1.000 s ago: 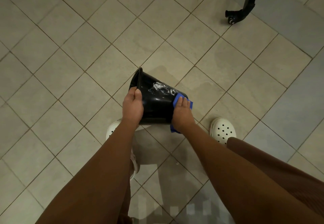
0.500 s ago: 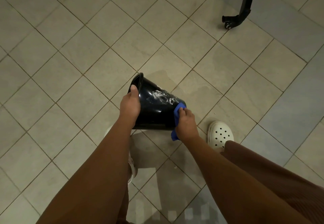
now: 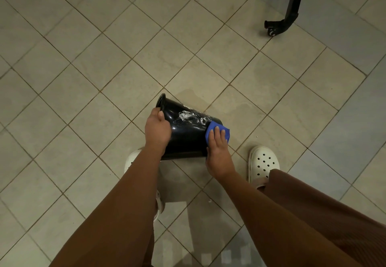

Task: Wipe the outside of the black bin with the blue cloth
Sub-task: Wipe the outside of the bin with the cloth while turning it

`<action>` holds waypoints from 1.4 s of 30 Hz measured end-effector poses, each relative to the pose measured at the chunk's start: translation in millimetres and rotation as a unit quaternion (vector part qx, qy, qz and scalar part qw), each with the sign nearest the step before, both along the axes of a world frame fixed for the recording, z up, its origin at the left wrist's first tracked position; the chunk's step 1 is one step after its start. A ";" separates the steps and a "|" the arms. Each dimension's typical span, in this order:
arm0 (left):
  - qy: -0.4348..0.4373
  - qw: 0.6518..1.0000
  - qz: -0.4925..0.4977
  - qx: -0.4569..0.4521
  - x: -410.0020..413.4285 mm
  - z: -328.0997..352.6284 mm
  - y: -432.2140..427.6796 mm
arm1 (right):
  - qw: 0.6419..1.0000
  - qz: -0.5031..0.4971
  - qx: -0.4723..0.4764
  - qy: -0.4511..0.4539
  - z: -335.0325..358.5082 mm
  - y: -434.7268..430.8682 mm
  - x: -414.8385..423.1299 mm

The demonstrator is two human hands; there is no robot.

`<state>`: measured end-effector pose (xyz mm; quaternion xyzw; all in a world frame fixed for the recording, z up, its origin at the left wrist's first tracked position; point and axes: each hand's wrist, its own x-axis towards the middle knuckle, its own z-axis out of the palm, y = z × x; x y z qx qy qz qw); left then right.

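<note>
I see matte square floor tiles (image 3: 104, 36) under a glossy black tapered bucket (image 3: 188, 139), tipped sideways above them. My left hand (image 3: 157, 129) curls round its rim; my right hand (image 3: 218, 151), fingers straight, presses a blue cloth (image 3: 224, 131) against its base.

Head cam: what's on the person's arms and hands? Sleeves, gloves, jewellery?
Left forearm and right forearm are bare to the frame edge: no sleeves in view. The left hand and right hand are ungloved, with no watch, bracelet or ring visible.
</note>
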<state>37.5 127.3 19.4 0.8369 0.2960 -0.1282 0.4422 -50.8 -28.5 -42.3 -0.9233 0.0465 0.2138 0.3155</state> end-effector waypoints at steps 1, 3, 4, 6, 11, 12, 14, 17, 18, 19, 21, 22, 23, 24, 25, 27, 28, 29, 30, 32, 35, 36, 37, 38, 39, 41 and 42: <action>-0.005 1.000 0.005 0.003 -2.3 -0.8 -0.4 | 1.000 0.016 -0.005 0.002 -1.1 -3.4 1.6; -0.014 1.000 0.017 0.005 -7.2 -2.4 0.3 | 0.999 0.037 -0.012 0.011 -2.9 -10.2 8.6; -0.019 1.000 0.021 0.006 -9.2 -3.3 1.0 | 0.999 0.039 -0.015 0.025 -3.1 -13.0 13.5; -0.026 0.999 0.022 0.007 -11.2 -4.8 1.9 | 0.998 0.021 -0.022 0.062 -2.2 -14.9 21.3; -0.021 1.000 0.011 -0.020 -11.0 -6.1 4.0 | 0.995 -0.036 -0.046 0.077 8.7 3.0 9.7; -0.018 0.999 0.011 -0.025 -10.4 -6.1 5.2 | 0.996 -0.027 -0.044 0.069 9.7 8.8 7.0; -0.016 0.999 0.009 -0.038 -10.4 -4.6 4.6 | 0.997 -0.008 -0.044 0.056 12.3 15.0 7.6; -0.019 0.998 0.020 -0.051 -12.3 -4.2 3.9 | 0.997 0.023 -0.039 0.055 10.2 8.3 22.0; -0.021 0.998 0.023 -0.052 -13.3 -4.8 3.9 | 0.997 0.025 -0.033 0.064 9.7 4.4 26.9; -0.024 0.998 0.022 -0.049 -14.3 -4.8 3.5 | 0.997 0.015 -0.026 0.075 9.3 1.0 31.4; -0.031 0.999 0.011 -0.031 -15.4 -5.1 1.3 | 0.994 -0.026 -0.018 0.102 9.9 -2.0 35.5; -0.032 0.999 0.006 -0.021 -15.8 -5.6 0.5 | 0.991 -0.046 -0.024 0.121 11.6 0.1 34.9; -0.034 0.999 0.005 -0.015 -15.6 -5.5 0.0 | 0.987 -0.063 -0.034 0.142 14.3 5.2 32.8; -0.034 0.999 0.008 -0.012 -15.1 -6.0 0.4 | 0.982 -0.073 -0.048 0.165 17.2 12.9 29.6; -0.035 0.999 0.011 -0.011 -14.5 -6.1 1.0 | 0.979 -0.075 -0.062 0.181 19.6 22.3 26.2; -0.035 0.999 0.015 -0.011 -12.7 -8.0 2.3 | 0.978 -0.061 -0.080 0.180 22.6 39.5 20.9; -0.034 0.999 0.015 -0.013 -12.1 -9.6 2.9 | 0.980 -0.050 -0.083 0.171 22.6 45.0 19.7; -0.035 0.999 0.015 -0.015 -11.9 -10.2 2.7 | 0.983 -0.040 -0.082 0.158 22.7 47.4 20.4; -0.036 0.999 0.014 -0.018 -12.0 -9.9 2.1 | 0.987 -0.028 -0.079 0.140 22.9 45.6 22.7; -0.037 0.999 0.016 -0.028 -13.0 -10.3 2.6 | 0.992 0.006 -0.073 0.107 21.0 34.7 30.4; -0.038 0.998 0.025 -0.043 -16.5 -12.1 6.9 | 0.993 0.020 -0.027 0.111 16.4 13.9 41.7; -0.038 0.998 0.024 -0.045 -16.9 -11.3 7.2 | 0.993 0.005 -0.015 0.117 16.1 7.7 45.1; -0.040 0.998 0.022 -0.046 -16.6 -10.5 6.7 | 0.992 -0.016 -0.009 0.123 15.1 2.7 47.3; -0.040 0.998 0.021 -0.048 -16.2 -10.2 5.9 | 0.991 -0.032 -0.009 0.131 14.8 -0.3 47.8; -0.040 0.998 0.017 -0.047 -15.7 -9.4 4.9 | 0.989 -0.042 -0.015 0.142 16.0 -0.7 46.2; -0.038 0.998 0.006 -0.041 -14.3 -8.2 4.2 | 0.986 -0.049 -0.033 0.155 21.0 5.8 39.7; -0.037 0.999 0.002 -0.037 -13.1 -9.4 4.6 | 0.988 -0.045 -0.037 0.145 22.8 11.8 35.8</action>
